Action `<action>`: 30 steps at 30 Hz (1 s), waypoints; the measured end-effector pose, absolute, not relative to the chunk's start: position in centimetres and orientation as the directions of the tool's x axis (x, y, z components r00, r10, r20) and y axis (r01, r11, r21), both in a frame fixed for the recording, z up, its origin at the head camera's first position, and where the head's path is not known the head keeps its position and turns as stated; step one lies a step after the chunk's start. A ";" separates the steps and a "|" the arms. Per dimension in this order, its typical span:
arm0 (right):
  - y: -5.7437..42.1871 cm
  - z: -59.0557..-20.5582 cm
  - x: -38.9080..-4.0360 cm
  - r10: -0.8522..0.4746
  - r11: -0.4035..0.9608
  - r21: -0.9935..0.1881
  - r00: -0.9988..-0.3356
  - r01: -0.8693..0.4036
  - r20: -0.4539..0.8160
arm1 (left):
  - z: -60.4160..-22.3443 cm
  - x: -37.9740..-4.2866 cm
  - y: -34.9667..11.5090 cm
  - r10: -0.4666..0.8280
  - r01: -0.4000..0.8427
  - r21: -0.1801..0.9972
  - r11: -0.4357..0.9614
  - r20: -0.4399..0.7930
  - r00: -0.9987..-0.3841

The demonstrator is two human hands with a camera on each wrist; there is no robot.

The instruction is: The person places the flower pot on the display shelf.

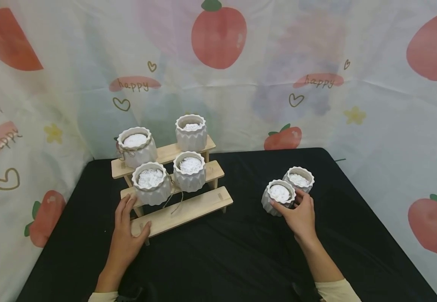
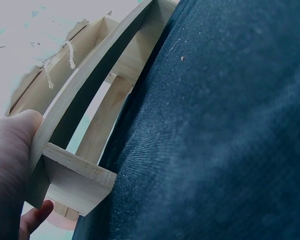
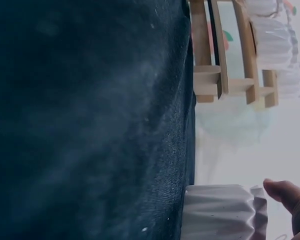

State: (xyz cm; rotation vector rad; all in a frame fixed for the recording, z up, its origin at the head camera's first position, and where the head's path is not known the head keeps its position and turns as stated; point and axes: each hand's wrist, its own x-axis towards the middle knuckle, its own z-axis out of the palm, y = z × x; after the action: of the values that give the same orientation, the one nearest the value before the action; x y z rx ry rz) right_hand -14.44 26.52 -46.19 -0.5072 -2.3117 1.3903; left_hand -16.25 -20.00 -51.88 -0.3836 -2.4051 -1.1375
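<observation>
A three-step wooden stand (image 1: 184,212) stands on the left of the table. My left hand (image 1: 125,235) holds its left end, with the thumb over the lowest step and fingers along the side. In the left wrist view the thumb (image 2: 27,122) lies against the wood. At the right, my right hand (image 1: 300,214) grips a white ribbed pot (image 1: 270,205) near the rim, its thumb in front and fingers on the far right. That pot (image 3: 217,212) rests on the cloth, filled with white bits. A second such pot (image 1: 304,174) stands right behind it.
Two white pots, one left (image 1: 143,155) and one right (image 1: 191,138), stand on the top step. Two more, left (image 1: 154,193) and right (image 1: 190,178), stand on the middle step, with twine between them. Black cloth (image 1: 218,268) covers the table; a fruit-print curtain (image 1: 241,105) hangs behind.
</observation>
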 end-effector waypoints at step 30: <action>26.1 -45.9 -16.4 0.501 0.502 -0.858 -0.844 0.104 0.192 | -51.9 -16.3 -20.1 0.054 0.429 0.640 0.638 0.518 -0.853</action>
State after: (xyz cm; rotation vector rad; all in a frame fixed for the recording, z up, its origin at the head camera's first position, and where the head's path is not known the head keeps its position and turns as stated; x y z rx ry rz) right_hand -16.44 26.13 -45.93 -0.4996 -2.3306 1.2910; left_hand -16.35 -20.06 -51.94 -0.3787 -2.4024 -1.1054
